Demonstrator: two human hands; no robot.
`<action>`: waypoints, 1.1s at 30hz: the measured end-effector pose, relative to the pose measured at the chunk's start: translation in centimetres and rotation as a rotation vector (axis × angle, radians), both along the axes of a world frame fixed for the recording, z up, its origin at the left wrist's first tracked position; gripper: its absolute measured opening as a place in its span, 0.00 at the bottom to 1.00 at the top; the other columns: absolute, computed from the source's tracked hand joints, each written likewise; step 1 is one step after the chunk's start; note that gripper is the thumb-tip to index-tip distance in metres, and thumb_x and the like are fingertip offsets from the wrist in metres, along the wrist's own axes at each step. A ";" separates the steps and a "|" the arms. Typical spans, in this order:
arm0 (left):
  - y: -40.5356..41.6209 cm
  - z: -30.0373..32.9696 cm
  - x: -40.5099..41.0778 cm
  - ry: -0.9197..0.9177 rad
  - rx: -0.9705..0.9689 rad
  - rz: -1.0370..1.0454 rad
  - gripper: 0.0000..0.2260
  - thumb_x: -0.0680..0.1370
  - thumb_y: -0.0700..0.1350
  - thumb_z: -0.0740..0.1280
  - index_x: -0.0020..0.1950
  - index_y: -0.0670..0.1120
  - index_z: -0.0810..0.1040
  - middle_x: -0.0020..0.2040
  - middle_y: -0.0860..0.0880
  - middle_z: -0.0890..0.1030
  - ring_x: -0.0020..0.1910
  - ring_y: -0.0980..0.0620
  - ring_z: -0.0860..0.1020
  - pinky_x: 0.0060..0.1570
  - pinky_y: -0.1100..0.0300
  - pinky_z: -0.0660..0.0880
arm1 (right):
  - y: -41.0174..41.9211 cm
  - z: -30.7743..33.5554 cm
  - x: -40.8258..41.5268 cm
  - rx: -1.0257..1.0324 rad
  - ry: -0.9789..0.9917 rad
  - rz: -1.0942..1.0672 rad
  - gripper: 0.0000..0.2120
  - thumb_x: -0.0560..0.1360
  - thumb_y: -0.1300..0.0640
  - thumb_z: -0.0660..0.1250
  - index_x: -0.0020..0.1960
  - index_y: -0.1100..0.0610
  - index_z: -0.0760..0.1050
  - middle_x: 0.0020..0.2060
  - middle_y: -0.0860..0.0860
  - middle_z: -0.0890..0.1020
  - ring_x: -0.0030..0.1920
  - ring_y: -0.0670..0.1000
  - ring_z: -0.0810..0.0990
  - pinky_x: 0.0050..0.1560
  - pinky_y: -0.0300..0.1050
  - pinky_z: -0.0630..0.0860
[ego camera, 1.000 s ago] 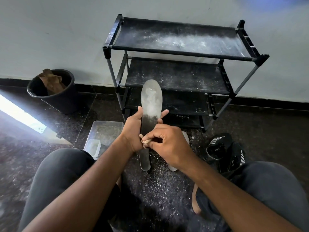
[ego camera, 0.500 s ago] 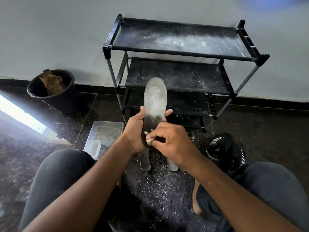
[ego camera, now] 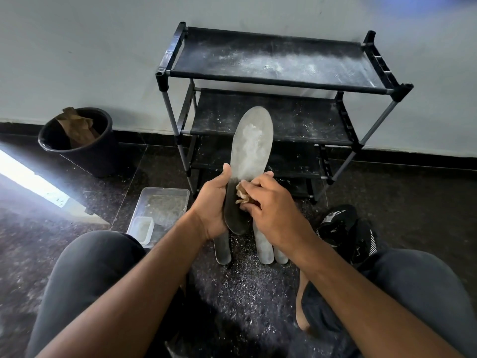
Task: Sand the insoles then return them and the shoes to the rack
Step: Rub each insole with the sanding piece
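Note:
My left hand (ego camera: 213,202) grips a long grey insole (ego camera: 251,148) upright by its dark heel half; the upper half looks pale and dusty. My right hand (ego camera: 273,202) pinches a crumpled scrap of brown sandpaper (ego camera: 241,193) against the insole's middle. Other grey insoles (ego camera: 265,248) lie on the floor below my hands, partly hidden. Black shoes (ego camera: 343,228) with white stripes sit on the floor at the right. The black shoe rack (ego camera: 278,83) stands against the wall, its shelves dusty and bare.
A black bucket (ego camera: 77,153) with brown paper stands at the left by the wall. A clear plastic tray (ego camera: 160,210) holding a small tub lies left of my hands. Pale sanding dust (ego camera: 245,288) covers the dark floor between my knees.
The insole has been raised and tipped slightly right. My right hand has slid the sandpaper up the insole from the heel part toward its middle.

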State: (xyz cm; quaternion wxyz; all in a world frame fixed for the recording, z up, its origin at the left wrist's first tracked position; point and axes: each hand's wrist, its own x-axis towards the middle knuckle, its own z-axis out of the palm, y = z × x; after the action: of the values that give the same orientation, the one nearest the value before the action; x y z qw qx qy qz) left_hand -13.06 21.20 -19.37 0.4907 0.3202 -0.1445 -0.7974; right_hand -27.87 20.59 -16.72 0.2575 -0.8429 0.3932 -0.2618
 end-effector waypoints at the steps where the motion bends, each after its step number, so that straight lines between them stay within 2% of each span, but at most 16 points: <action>1: 0.0 0.0 -0.1 0.001 0.005 0.002 0.36 0.86 0.65 0.48 0.78 0.37 0.70 0.77 0.40 0.72 0.79 0.43 0.67 0.77 0.51 0.65 | -0.1 0.0 -0.1 0.026 -0.014 -0.012 0.14 0.76 0.66 0.71 0.62 0.63 0.79 0.48 0.44 0.74 0.50 0.38 0.76 0.57 0.27 0.71; 4: 0.1 0.0 -0.1 0.008 -0.002 -0.020 0.37 0.85 0.67 0.48 0.78 0.38 0.70 0.77 0.40 0.71 0.79 0.43 0.68 0.80 0.49 0.61 | 0.0 -0.4 -0.3 0.151 -0.065 -0.031 0.03 0.77 0.66 0.70 0.51 0.64 0.79 0.41 0.36 0.74 0.47 0.30 0.76 0.51 0.25 0.72; 6: 0.1 0.0 0.2 0.013 0.015 -0.023 0.39 0.84 0.68 0.48 0.77 0.38 0.72 0.76 0.39 0.73 0.74 0.44 0.74 0.74 0.52 0.70 | 0.6 -0.4 -0.1 0.205 -0.089 0.017 0.03 0.78 0.68 0.68 0.51 0.67 0.77 0.40 0.33 0.77 0.48 0.31 0.77 0.51 0.26 0.72; 9: 0.1 0.2 0.2 -0.017 0.038 0.002 0.39 0.84 0.69 0.48 0.75 0.38 0.75 0.74 0.38 0.76 0.65 0.45 0.80 0.64 0.54 0.79 | 1.3 -0.3 0.4 0.167 -0.071 0.072 0.03 0.78 0.69 0.67 0.50 0.67 0.79 0.43 0.39 0.77 0.49 0.36 0.78 0.52 0.29 0.73; 12: 0.2 0.5 -0.4 0.004 0.042 0.057 0.36 0.85 0.66 0.50 0.75 0.37 0.73 0.72 0.38 0.76 0.62 0.45 0.82 0.59 0.53 0.81 | 0.0 -0.3 0.0 0.077 -0.022 0.030 0.04 0.77 0.68 0.68 0.49 0.65 0.81 0.46 0.54 0.78 0.51 0.52 0.79 0.54 0.50 0.78; 13: 0.3 0.6 -0.7 0.013 0.049 0.086 0.34 0.85 0.64 0.51 0.74 0.37 0.74 0.71 0.38 0.78 0.60 0.45 0.83 0.57 0.52 0.82 | -0.7 -0.3 -0.3 0.043 -0.016 -0.006 0.03 0.77 0.66 0.69 0.49 0.64 0.82 0.46 0.54 0.78 0.51 0.54 0.79 0.53 0.53 0.78; 15: 0.3 0.6 -1.2 0.003 0.048 0.123 0.31 0.86 0.62 0.52 0.71 0.38 0.77 0.64 0.38 0.82 0.57 0.44 0.85 0.53 0.51 0.83 | -1.8 -0.1 -0.9 -0.058 0.031 -0.083 0.03 0.76 0.64 0.71 0.49 0.62 0.83 0.45 0.52 0.78 0.49 0.52 0.78 0.51 0.52 0.78; 16: 0.3 0.5 -1.3 -0.004 0.042 0.129 0.31 0.86 0.62 0.52 0.70 0.38 0.77 0.62 0.38 0.83 0.57 0.44 0.85 0.53 0.51 0.83 | -1.9 0.0 -1.0 -0.088 0.029 -0.096 0.03 0.76 0.64 0.72 0.49 0.61 0.83 0.44 0.52 0.79 0.49 0.51 0.78 0.51 0.51 0.78; 18: 0.3 0.5 -1.1 -0.012 0.043 0.131 0.33 0.86 0.63 0.51 0.72 0.37 0.76 0.65 0.38 0.82 0.61 0.43 0.84 0.57 0.51 0.83 | -1.4 0.1 -0.6 -0.086 -0.023 -0.078 0.03 0.74 0.65 0.73 0.47 0.61 0.84 0.43 0.52 0.81 0.48 0.51 0.78 0.53 0.49 0.77; 21: 0.3 0.3 -0.8 -0.024 0.061 0.105 0.36 0.85 0.65 0.49 0.74 0.36 0.74 0.71 0.37 0.78 0.69 0.43 0.79 0.64 0.51 0.80 | 0.0 -0.3 0.2 -0.065 -0.037 0.009 0.05 0.74 0.67 0.71 0.48 0.61 0.84 0.44 0.52 0.81 0.49 0.45 0.75 0.56 0.35 0.72; 22: 0.3 0.2 -0.7 -0.034 0.061 0.113 0.36 0.85 0.65 0.49 0.73 0.36 0.75 0.71 0.38 0.78 0.68 0.43 0.79 0.63 0.52 0.80 | 0.0 -0.5 0.3 -0.072 -0.020 0.024 0.06 0.75 0.68 0.70 0.48 0.61 0.84 0.44 0.52 0.81 0.49 0.45 0.74 0.55 0.35 0.72; 25: 0.4 0.2 -1.0 -0.063 0.064 0.167 0.31 0.86 0.62 0.52 0.70 0.37 0.77 0.66 0.37 0.81 0.62 0.43 0.83 0.61 0.49 0.80 | -1.5 -0.6 -0.3 -0.143 0.037 -0.029 0.05 0.76 0.68 0.69 0.48 0.62 0.84 0.43 0.53 0.80 0.48 0.52 0.76 0.52 0.47 0.75; 27: 0.4 0.3 -1.2 -0.082 0.062 0.175 0.30 0.87 0.61 0.52 0.71 0.37 0.77 0.67 0.36 0.80 0.64 0.42 0.82 0.65 0.48 0.77 | -2.3 -0.2 -0.8 -0.148 0.030 -0.101 0.05 0.77 0.65 0.69 0.49 0.61 0.84 0.43 0.51 0.79 0.49 0.51 0.75 0.51 0.45 0.75; 29: 0.4 0.4 -1.2 -0.082 0.061 0.176 0.30 0.87 0.61 0.52 0.72 0.37 0.76 0.67 0.37 0.81 0.64 0.43 0.82 0.64 0.48 0.78 | -2.1 0.0 -0.8 -0.161 0.020 -0.110 0.05 0.78 0.64 0.68 0.50 0.60 0.83 0.43 0.51 0.79 0.49 0.49 0.74 0.52 0.43 0.74; 31: 0.4 0.4 -1.1 -0.065 0.078 0.182 0.31 0.86 0.61 0.52 0.73 0.37 0.75 0.67 0.37 0.81 0.64 0.43 0.82 0.62 0.50 0.79 | -0.9 -0.4 0.0 -0.170 0.014 -0.041 0.06 0.77 0.66 0.68 0.49 0.62 0.83 0.43 0.52 0.79 0.48 0.49 0.74 0.55 0.44 0.74; 33: 0.6 0.2 -0.9 -0.051 0.089 0.175 0.33 0.86 0.62 0.52 0.75 0.35 0.73 0.70 0.37 0.79 0.68 0.43 0.79 0.66 0.51 0.77 | 0.0 -0.9 0.5 -0.138 -0.006 0.017 0.06 0.76 0.68 0.68 0.48 0.62 0.84 0.43 0.52 0.80 0.48 0.50 0.75 0.58 0.47 0.75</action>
State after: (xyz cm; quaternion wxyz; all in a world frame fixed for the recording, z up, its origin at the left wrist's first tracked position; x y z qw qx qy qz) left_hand -13.95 21.77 -19.13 0.5399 0.3733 -0.0928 -0.7487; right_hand -27.41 20.60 -17.63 0.2022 -0.8611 0.3664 -0.2888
